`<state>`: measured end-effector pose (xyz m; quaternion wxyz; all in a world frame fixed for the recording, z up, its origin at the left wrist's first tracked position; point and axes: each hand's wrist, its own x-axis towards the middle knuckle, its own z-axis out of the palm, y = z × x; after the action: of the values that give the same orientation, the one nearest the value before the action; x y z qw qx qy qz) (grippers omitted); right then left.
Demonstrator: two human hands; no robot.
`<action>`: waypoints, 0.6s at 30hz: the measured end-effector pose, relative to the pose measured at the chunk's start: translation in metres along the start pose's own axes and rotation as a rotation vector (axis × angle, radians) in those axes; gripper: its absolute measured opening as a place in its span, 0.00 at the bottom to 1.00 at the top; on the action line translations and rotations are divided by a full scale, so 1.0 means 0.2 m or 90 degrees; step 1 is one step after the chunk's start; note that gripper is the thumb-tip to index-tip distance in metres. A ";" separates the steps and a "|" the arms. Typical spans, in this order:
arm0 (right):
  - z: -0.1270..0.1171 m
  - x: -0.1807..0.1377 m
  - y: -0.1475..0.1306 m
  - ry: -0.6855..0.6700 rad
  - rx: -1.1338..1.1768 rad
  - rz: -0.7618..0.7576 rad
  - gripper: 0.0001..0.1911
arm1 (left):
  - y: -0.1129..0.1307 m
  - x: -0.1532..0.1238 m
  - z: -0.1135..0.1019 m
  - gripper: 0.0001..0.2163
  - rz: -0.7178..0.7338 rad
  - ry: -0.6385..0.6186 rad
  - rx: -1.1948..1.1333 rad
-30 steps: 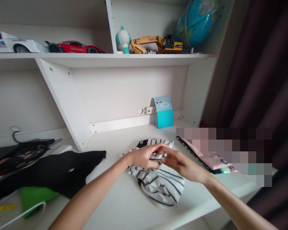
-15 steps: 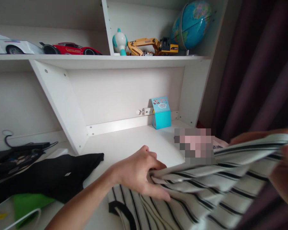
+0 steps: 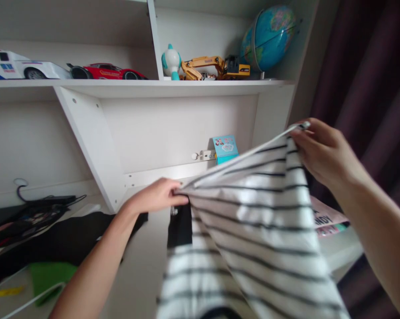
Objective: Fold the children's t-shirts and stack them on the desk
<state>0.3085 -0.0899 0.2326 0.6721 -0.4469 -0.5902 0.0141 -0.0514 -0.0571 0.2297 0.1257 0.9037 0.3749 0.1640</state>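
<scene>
A white garment with thin black stripes (image 3: 253, 230) hangs stretched between both my hands above the white desk (image 3: 143, 266). My left hand (image 3: 155, 198) pinches one corner of its top edge low near the desk. My right hand (image 3: 322, 153) grips the other corner, raised higher at the right. The cloth drops down toward me and hides much of the desk. A black patch of the garment shows just under my left hand.
A black garment (image 3: 53, 239) and a green item (image 3: 48, 274) lie at the left, with a black cable and hanger behind. A small blue calendar (image 3: 224, 148) stands at the back. A pink booklet (image 3: 326, 219) lies right. Toy cars, an excavator and a globe (image 3: 271, 37) sit on the shelf above.
The striped garment lay bunched on the desk under both hands; now it is lifted and spread wide. My right hand went up and right, and my left hand moved back and left.
</scene>
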 end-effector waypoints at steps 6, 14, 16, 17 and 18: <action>0.27 0.29 -0.05 0.178 -0.109 -0.181 0.09 | -0.03 0.12 -0.26 0.12 -0.073 0.589 0.291; 0.14 -0.25 0.09 -0.170 -0.187 -0.088 0.12 | -0.11 -0.15 0.05 0.15 -0.195 0.272 0.273; 0.08 -0.43 0.22 -0.346 -0.233 -0.059 0.13 | -0.15 -0.25 0.22 0.18 -0.218 0.055 0.174; 0.04 -0.51 0.28 -0.428 -0.251 -0.040 0.13 | -0.17 -0.31 0.30 0.21 -0.219 -0.060 0.128; 0.00 -0.59 0.35 -0.509 -0.260 -0.010 0.13 | -0.18 -0.36 0.36 0.24 -0.220 -0.159 0.096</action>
<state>0.3075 -0.1128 0.0967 0.2889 -0.5257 -0.7975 0.0639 -0.0937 -0.0914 0.1365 0.1298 0.8460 0.5172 -0.0015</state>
